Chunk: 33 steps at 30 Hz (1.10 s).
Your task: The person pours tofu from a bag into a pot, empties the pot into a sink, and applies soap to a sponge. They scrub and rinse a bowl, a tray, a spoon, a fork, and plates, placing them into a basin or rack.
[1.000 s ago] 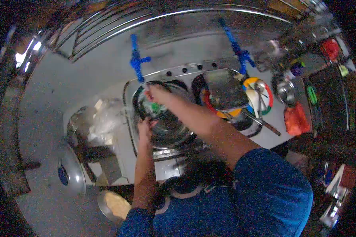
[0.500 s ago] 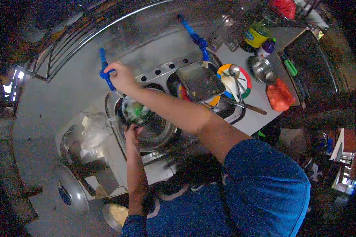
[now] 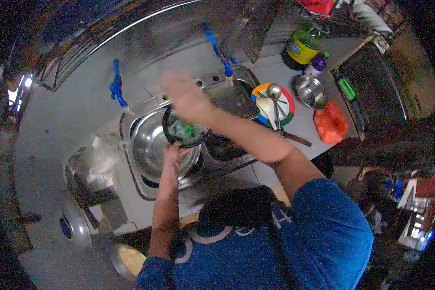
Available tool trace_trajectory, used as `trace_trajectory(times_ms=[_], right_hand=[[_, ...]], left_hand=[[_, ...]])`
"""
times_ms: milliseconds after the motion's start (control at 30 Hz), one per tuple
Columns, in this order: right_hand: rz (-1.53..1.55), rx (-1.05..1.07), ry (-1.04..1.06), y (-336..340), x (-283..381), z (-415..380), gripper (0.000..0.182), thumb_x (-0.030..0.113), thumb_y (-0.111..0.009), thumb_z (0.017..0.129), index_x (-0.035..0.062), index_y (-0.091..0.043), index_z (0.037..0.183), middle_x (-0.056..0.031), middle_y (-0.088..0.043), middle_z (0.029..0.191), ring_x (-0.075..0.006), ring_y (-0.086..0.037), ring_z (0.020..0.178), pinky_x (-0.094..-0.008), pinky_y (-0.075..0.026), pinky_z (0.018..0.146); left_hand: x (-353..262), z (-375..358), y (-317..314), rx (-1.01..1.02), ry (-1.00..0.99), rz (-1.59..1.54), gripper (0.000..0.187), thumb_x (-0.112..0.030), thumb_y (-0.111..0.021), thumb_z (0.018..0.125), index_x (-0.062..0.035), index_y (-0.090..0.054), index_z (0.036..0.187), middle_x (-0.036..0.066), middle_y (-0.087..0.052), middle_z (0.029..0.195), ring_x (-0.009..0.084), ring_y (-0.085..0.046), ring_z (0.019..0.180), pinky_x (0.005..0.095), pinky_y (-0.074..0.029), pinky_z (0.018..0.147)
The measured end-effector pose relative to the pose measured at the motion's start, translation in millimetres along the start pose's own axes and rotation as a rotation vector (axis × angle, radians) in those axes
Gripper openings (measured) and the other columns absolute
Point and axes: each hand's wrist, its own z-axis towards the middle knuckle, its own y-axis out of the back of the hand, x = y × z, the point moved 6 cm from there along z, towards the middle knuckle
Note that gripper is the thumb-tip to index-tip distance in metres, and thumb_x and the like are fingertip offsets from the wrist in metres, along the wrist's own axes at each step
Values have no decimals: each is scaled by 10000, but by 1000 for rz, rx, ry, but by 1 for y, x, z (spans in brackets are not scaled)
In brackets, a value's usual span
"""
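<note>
My left hand (image 3: pixel 175 155) has its fingers closed on the near rim of a dark round bowl (image 3: pixel 168 130). Inside the bowl are whitish suds and a bright green piece (image 3: pixel 189 129) that looks like a scrubber. The bowl is held above a large metal basin (image 3: pixel 142 145) in the left side of the sink (image 3: pixel 126 166). Just over the bowl's far side, my right hand (image 3: pixel 191 99) is smeared by motion, so its fingers cannot be made out. Left of it is a blue tap (image 3: pixel 116 89), with no hand on it.
A second blue tap (image 3: pixel 217 48) is behind a metal tray (image 3: pixel 229 99). To the right are a colour-rimmed plate (image 3: pixel 289 108) with spoons, a metal bowl (image 3: pixel 310 92), an orange-red bag (image 3: pixel 331 123) and a yellow-labelled bottle (image 3: pixel 302 50). A clear plastic bag (image 3: pixel 101 164) lies at left.
My right hand has left the left blue tap and moved right, over the dark bowl. My left hand has carried the bowl to the right across the basin. The view has shifted slightly.
</note>
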Motion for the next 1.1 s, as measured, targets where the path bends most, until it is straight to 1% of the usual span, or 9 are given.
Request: trace_trajectory(times_ms=[167,300,400,667,767,800,867,1000,1100], right_hand=[[-537,164,-76,47,-135,-38,320,132,-431,708,50,-483,1013,-115,-442,1105,-246,-362,1101,-462,-280,901],[185,184,-361,30,-201,-50,461,146,-365,767,42,-284,1209,-133,-357,1220,-266,-389,1093,-495,-207,935],[-314,-82,281,77,-184,-19,294,137,-425,806,11,-431,1072,-148,-442,1134,-271,-406,1071,-329,-323,888],[476,99,-361,58,-286,-79,419,267,-457,806,-3,-406,1123,-159,-505,1036,-243,-499,941,-309,-390,793],[402,684,-589,19,-299,-189,632,438,-537,711,-15,-403,1132,-137,-486,1079,-217,-522,906,-308,-406,778],[136,866,-452,-19,-324,-230,680,407,-580,688,-27,-357,1163,-169,-461,1091,-229,-559,797,-340,-455,683],[833,633,-1126,-18,-317,-260,730,203,-668,618,-90,-276,1159,-207,-461,1001,-257,-565,612,-308,-493,455],[1064,253,-1217,-15,-350,-265,586,156,-604,671,-71,-317,1128,-195,-487,953,-280,-557,611,-312,-495,471],[903,336,-1354,-19,-401,-273,572,170,-604,656,-61,-345,1111,-162,-525,884,-271,-558,605,-327,-485,484]], left_hand=[[39,-7,-54,0,121,22,345,-35,-518,699,90,-367,983,186,-510,839,281,-572,636,352,-523,529],[73,-2,-88,6,180,-26,410,-35,-522,701,44,-295,1034,184,-469,886,289,-561,649,383,-521,540],[61,-33,-133,-64,121,-52,399,-51,-524,706,28,-289,1018,170,-469,851,302,-568,636,382,-522,536],[79,-21,-183,-81,94,-71,392,-32,-493,710,15,-342,1069,165,-544,779,276,-579,544,335,-527,482],[87,2,-197,-25,59,-6,338,-71,-521,724,12,-402,1029,186,-540,848,266,-572,594,321,-521,515],[77,10,-203,-70,43,28,310,-66,-511,727,16,-454,1020,180,-554,865,255,-580,607,296,-514,504],[60,15,-222,-61,-60,79,331,-64,-514,727,23,-441,1037,174,-554,877,254,-581,609,290,-515,508],[53,37,-248,-5,18,81,404,-44,-526,728,5,-366,1096,149,-533,928,237,-585,669,290,-519,521],[55,84,-255,-2,63,112,363,-105,-523,758,12,-368,1065,135,-524,943,222,-580,741,294,-516,578]])
